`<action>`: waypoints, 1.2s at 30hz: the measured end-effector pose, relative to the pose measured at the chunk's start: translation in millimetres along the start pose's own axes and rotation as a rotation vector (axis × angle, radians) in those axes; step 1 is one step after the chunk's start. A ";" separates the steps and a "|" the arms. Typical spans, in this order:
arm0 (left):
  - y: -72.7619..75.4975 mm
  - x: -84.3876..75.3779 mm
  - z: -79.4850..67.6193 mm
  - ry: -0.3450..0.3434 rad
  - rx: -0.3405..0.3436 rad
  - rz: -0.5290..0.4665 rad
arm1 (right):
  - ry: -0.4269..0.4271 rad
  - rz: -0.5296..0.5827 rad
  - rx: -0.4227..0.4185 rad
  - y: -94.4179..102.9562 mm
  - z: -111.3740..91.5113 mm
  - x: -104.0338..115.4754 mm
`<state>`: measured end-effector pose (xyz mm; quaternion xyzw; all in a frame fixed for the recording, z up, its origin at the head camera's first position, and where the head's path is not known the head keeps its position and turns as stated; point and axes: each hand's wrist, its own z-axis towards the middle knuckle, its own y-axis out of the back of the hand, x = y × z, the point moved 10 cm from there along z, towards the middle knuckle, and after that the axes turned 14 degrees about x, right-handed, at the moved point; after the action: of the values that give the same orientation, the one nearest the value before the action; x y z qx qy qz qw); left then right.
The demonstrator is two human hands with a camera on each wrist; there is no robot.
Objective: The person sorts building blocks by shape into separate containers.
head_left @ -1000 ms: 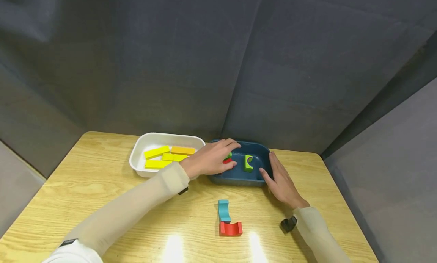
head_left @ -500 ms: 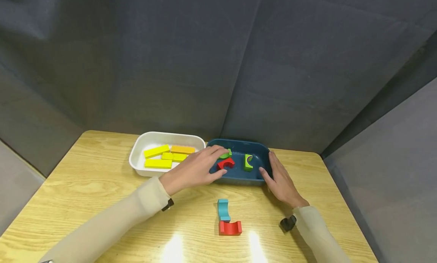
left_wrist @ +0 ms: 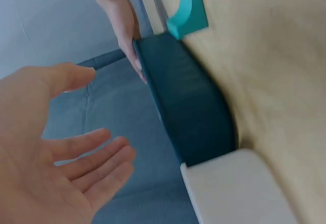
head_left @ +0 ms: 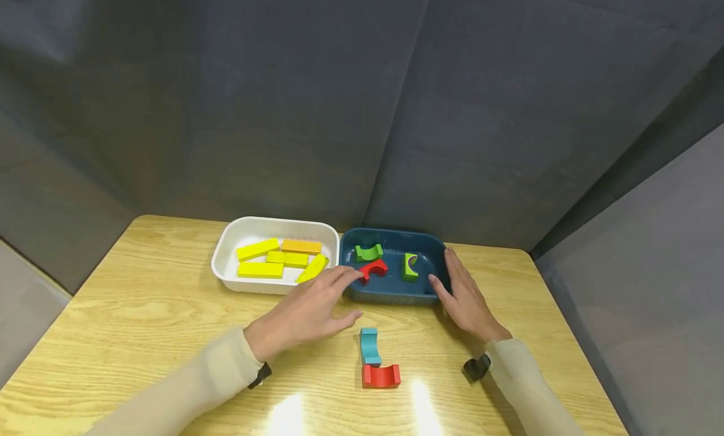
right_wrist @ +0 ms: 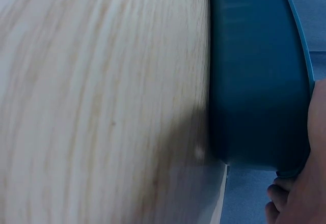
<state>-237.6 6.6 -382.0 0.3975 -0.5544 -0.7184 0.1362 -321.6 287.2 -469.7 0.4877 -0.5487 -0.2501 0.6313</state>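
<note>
My left hand (head_left: 308, 316) hovers above the table just in front of the dark blue tub (head_left: 396, 296), fingers spread and nothing in them. The left wrist view shows its bare palm (left_wrist: 30, 183). At the tub's right end my right hand (head_left: 471, 305) holds the wall, thumb inside and fingers outside. Inside the tub lie a green arch block (head_left: 369, 254), a red arch block (head_left: 374, 269) and a lime green block (head_left: 410, 267) with a curved cutout. A light blue arch block (head_left: 369, 345) and another red arch block (head_left: 381, 377) lie on the table, close together.
Left of the blue tub stands a white tub (head_left: 249, 286) with several yellow blocks (head_left: 260, 270) and an orange block (head_left: 301, 246). Both tubs sit near the back edge of the wooden table (head_left: 141, 310), before a dark grey cloth (head_left: 283, 109).
My left hand has drawn back out of the blue tub, toward the front left, uncovering the green and red arch blocks and a yellow block. The right hand stays put.
</note>
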 end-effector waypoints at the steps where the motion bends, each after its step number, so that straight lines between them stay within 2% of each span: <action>1: -3.3 -1.0 -1.7 0.003 0.005 -0.003 | -0.002 -0.001 0.001 0.0 0.2 0.0; 5: -12.0 -4.1 -8.0 0.012 -0.002 -0.019 | -0.007 0.002 0.003 -0.2 0.8 -0.2; 10: -21.6 -8.9 -11.3 -0.014 -0.016 -0.044 | -0.002 0.004 0.003 0.2 2.1 -0.8; 16: -41.2 -19.6 -9.9 -0.045 0.041 -0.068 | 0.001 0.009 0.003 -0.4 1.8 -2.3; 23: -57.3 -26.6 -6.1 -0.023 0.108 -0.071 | 0.015 0.009 -0.003 2.2 4.1 0.6; 28: -64.0 -29.4 -2.8 -0.018 0.119 -0.041 | 0.016 0.008 -0.013 4.3 4.2 0.8; 36: -74.2 -35.9 -0.4 -0.039 0.094 0.090 | 0.017 0.014 -0.014 3.7 2.7 0.2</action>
<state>-195.9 55.0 -434.1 0.3643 -0.6072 -0.6924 0.1388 -324.9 287.6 -466.5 0.4817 -0.5448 -0.2453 0.6411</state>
